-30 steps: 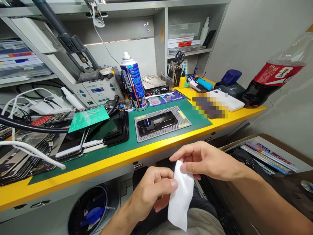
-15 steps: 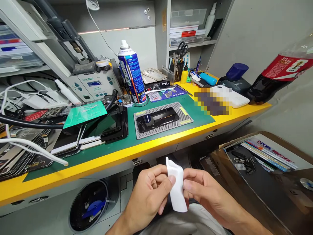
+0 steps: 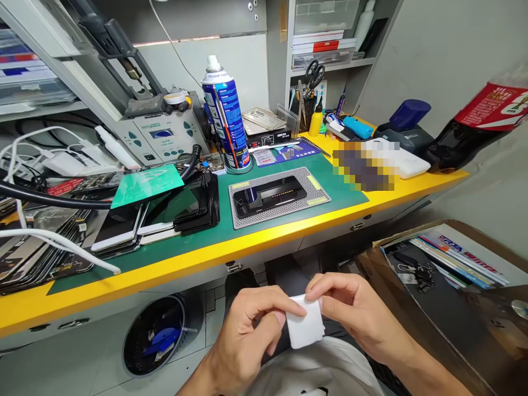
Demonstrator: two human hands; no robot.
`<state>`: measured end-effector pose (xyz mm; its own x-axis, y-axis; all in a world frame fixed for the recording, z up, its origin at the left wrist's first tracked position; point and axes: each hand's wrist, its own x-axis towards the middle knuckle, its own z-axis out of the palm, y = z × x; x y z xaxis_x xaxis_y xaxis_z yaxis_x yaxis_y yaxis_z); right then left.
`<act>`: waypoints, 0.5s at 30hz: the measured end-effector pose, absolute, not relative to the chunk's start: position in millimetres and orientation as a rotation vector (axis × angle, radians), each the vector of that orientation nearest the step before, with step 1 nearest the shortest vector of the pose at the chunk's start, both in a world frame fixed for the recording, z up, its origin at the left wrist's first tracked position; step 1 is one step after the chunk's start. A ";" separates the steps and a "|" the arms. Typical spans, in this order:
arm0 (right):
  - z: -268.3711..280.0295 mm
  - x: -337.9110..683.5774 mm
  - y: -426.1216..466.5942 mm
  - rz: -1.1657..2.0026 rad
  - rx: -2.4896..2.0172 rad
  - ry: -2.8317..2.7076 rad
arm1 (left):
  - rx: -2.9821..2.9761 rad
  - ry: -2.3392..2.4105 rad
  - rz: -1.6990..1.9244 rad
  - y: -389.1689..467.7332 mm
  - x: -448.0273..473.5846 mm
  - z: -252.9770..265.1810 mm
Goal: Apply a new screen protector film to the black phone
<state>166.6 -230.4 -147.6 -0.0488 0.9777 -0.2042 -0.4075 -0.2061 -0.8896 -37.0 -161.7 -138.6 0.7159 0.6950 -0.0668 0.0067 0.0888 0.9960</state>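
Wipe [image 3: 306, 333] btwn our L hand [image 3: 251, 324], pinching its left side, & our R hand [image 3: 352, 316], gripping its top-right corner: equally near, this side of bench [image 3: 268, 240]; squarish, no clear long axis.

We see bright light on the yellow-edged green worktop [image 3: 272, 237], glare along its front edge and reflections on the glossy black rectangular phone [image 3: 270, 197]. Shadow darkens the space underneath. The small folded white sheet [image 3: 304, 328] shows little surface detail. Pixelation hides a dark flat object [image 3: 363, 169]; the red-labelled clear plastic bottle [image 3: 478, 114] looks stretched.
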 end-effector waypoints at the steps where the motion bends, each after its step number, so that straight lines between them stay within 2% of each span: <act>1: -147.6 165.6 -229.3 1.556 -1.040 -0.746 | 1.401 0.630 0.571 -161.7 -37.5 -138.9; 9: -143.6 152.5 -226.7 1.755 -0.940 -0.331 | 1.479 0.824 0.608 -169.1 -35.7 -136.4; 13: -149.6 143.4 -230.5 2.007 -0.831 -0.371 | 1.569 1.003 0.634 -178.8 -38.4 -141.5; 15: -156.6 140.8 -231.3 2.001 -0.873 -0.439 | 1.554 1.038 0.670 -182.4 -39.1 -144.4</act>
